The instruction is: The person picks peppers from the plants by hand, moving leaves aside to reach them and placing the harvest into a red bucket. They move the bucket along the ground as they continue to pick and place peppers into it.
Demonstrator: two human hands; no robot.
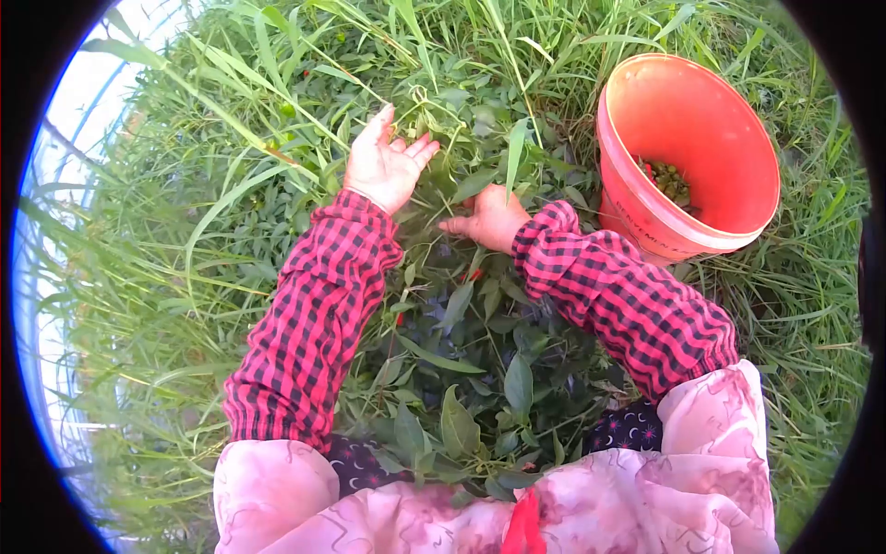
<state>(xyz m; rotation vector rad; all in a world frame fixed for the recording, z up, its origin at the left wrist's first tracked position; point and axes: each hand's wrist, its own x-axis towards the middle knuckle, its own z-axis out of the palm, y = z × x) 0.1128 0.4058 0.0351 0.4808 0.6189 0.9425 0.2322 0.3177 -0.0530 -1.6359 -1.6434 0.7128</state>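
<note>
My left hand is palm up with its fingers apart, among the leaves of a leafy green plant. To its right, my right hand reaches into the same foliage, its thumb pointing left. Leaves partly cover the right hand's fingers, and whether they hold anything is hidden. Small red fruits show in the leaves just below the right hand. Both forearms wear red and black checked sleeves.
An orange-red bucket stands tilted in the grass at the upper right, with small green and red produce at its bottom. Tall grass surrounds the plants. A pale plastic sheet runs along the left edge.
</note>
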